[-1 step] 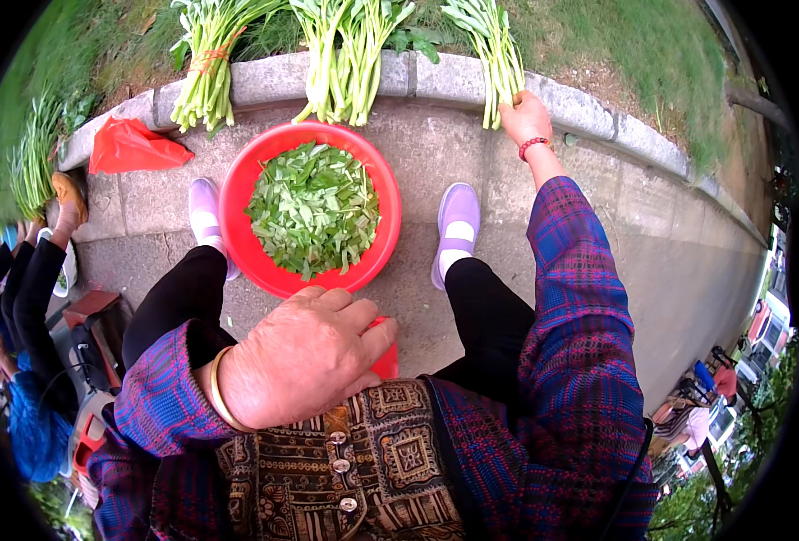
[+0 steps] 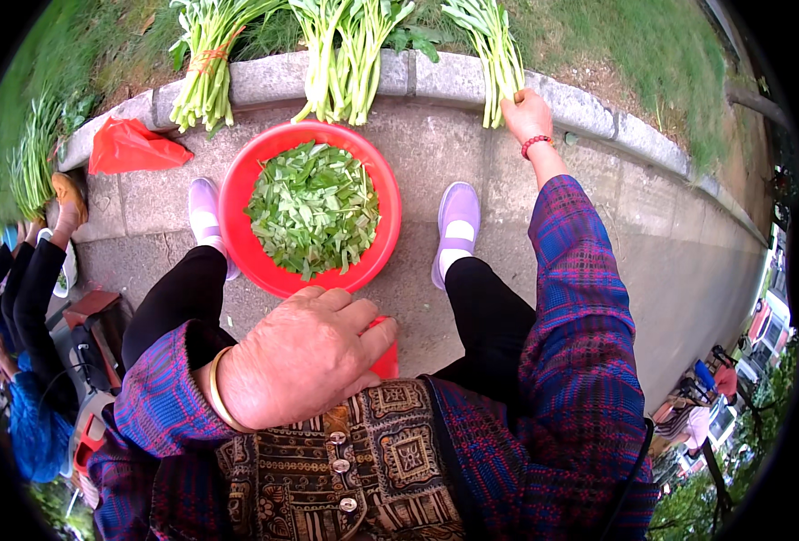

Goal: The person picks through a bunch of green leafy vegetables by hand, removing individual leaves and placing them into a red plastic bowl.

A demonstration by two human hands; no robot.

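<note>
My right hand point(image 2: 527, 117), a red bead bracelet at its wrist, is closed at the cut ends of a small bunch of leafy green stalks point(image 2: 499, 63) on the kerb. Its fingertips press against the right-hand stalks. In front of my body hovers my left hand point(image 2: 314, 356), back upward, fingers curled under; whatever they hold is hidden. Beyond it, between my feet, stands a red basin point(image 2: 390, 221) of cut green leaves point(image 2: 314, 207). Two more stalk bunches lie across the kerb, one tied point(image 2: 206, 86) and one behind the basin point(image 2: 350, 68).
A red plastic bag point(image 2: 133, 147) lies against the stone kerb point(image 2: 269, 79) at left. Some red object point(image 2: 386, 352) shows partly behind my left hand. Other people sit at far left, near more greens point(image 2: 34, 167). Grass borders the kerb; paving stretches to the right.
My right hand has shifted very slightly to the right at the stalk ends. My left hand, the basin and the bunches look unchanged.
</note>
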